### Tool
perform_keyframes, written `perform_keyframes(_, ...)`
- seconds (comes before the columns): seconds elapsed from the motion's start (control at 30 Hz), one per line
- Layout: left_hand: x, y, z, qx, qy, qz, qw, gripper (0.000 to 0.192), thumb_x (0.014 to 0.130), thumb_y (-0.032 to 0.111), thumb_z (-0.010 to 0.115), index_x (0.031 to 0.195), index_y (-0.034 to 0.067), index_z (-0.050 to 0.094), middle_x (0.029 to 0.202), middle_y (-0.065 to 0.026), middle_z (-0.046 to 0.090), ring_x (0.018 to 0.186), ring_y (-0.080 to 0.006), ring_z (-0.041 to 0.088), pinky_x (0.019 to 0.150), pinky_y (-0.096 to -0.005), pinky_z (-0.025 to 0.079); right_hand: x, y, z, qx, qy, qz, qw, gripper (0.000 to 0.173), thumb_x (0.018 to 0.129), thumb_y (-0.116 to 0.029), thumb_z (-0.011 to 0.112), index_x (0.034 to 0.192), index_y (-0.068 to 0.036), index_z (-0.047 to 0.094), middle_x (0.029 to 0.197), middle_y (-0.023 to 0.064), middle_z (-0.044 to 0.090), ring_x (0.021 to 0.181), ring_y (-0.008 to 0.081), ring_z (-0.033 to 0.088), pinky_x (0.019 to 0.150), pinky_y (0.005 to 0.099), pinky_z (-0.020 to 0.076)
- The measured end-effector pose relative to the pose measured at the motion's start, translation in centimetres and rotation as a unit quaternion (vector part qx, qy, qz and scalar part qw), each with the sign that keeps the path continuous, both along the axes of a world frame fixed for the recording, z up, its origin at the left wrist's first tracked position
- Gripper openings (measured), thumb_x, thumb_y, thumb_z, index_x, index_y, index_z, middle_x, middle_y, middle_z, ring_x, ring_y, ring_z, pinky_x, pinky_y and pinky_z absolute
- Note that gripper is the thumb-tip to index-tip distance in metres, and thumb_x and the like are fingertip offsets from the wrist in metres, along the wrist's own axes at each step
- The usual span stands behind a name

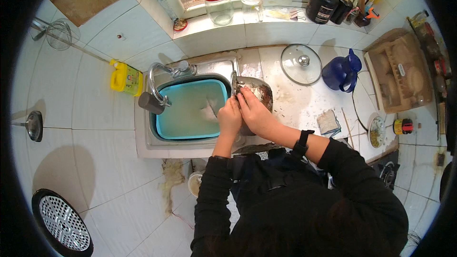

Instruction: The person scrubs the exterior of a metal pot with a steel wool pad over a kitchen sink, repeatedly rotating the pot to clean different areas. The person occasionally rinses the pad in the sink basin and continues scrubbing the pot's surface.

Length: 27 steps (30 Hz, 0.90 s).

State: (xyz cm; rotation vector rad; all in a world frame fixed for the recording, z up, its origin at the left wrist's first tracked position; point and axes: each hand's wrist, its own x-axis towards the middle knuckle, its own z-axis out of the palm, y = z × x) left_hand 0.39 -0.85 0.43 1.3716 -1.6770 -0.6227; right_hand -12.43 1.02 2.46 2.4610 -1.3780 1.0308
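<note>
A metal pot (263,91) with dark, scorched-looking patches stands tilted on the counter at the right edge of the sink, a metal handle at its upper left. Both my hands are on it: my left hand (230,115) at its sink-side edge, my right hand (254,112) across its near part, fingers side by side. The hands touch or nearly touch, and whether they hold anything small is hidden. Left of them, a blue plastic basin (185,135) of cloudy water sits in the steel sink (142,142), with a pale thing, perhaps a cloth, under the water.
A chrome faucet (153,75) arches over the basin. A glass lid (292,64), a blue jug (339,73), a folded cloth (327,123) and a small patterned dish (376,132) are on the counter to the right. A yellow bottle (125,78) stands left of the sink.
</note>
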Motion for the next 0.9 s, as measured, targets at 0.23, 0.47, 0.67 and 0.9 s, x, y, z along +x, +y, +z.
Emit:
perform_keyframes(0.23, 0.2, 1.1, -0.1, 0.036, -0.054, -0.022, 0.998, 0.035, 0.102, 0.025, 0.040, 0.087, 0.002, 0.061, 0.065, -0.0257, 0.059, 0.060, -0.0457, 0.058, 0.053, -0.0533, 0.044, -1.4, -7.2, -0.1, 0.220, -0.187, -0.116, 0.950, 0.014, 0.092, -0.009, 0.050, 0.092, 0.005, 0.054, 0.090, 0.0245, 0.054, 0.083, 0.0428, 0.055, 0.076, 0.0479, 0.0481)
perform_keyframes(0.47, 0.2, 0.8, -0.4, 0.008, -0.041, -0.010, 0.999, 0.036, 0.103, 0.025, 0.040, 0.087, 0.001, 0.062, 0.064, -0.0255, 0.059, 0.058, -0.0451, 0.058, 0.053, -0.0527, 0.045, 0.0, 0.4, 0.1, 0.024, -0.049, -0.031, 0.998, 0.037, 0.084, -0.005, 0.056, 0.116, 0.014, 0.052, 0.111, 0.0264, 0.052, 0.101, 0.0419, 0.055, 0.090, 0.0456, 0.0475)
perform_keyframes(0.67, 0.0, 1.3, -0.4, 0.014, -0.055, -0.020, 0.998, 0.036, 0.103, 0.024, 0.038, 0.091, 0.000, 0.063, 0.067, -0.0257, 0.060, 0.063, -0.0449, 0.060, 0.055, -0.0518, 0.045, -1.7, -6.1, 0.8, 0.315, -0.102, -0.086, 0.940, 0.030, 0.084, -0.004, 0.056, 0.110, 0.012, 0.056, 0.107, 0.0244, 0.056, 0.099, 0.0392, 0.057, 0.089, 0.0459, 0.0487)
perform_keyframes(0.9, 0.6, 1.2, -0.7, 0.045, 0.042, -0.031, 0.998, 0.039, 0.103, 0.027, 0.038, 0.092, -0.001, 0.062, 0.073, -0.0275, 0.060, 0.066, -0.0472, 0.059, 0.057, -0.0530, 0.044, 1.0, -0.3, 0.0, 0.050, -0.126, -0.005, 0.991, 0.038, 0.086, -0.002, 0.055, 0.120, 0.014, 0.051, 0.119, 0.0289, 0.052, 0.108, 0.0421, 0.056, 0.093, 0.0437, 0.0486)
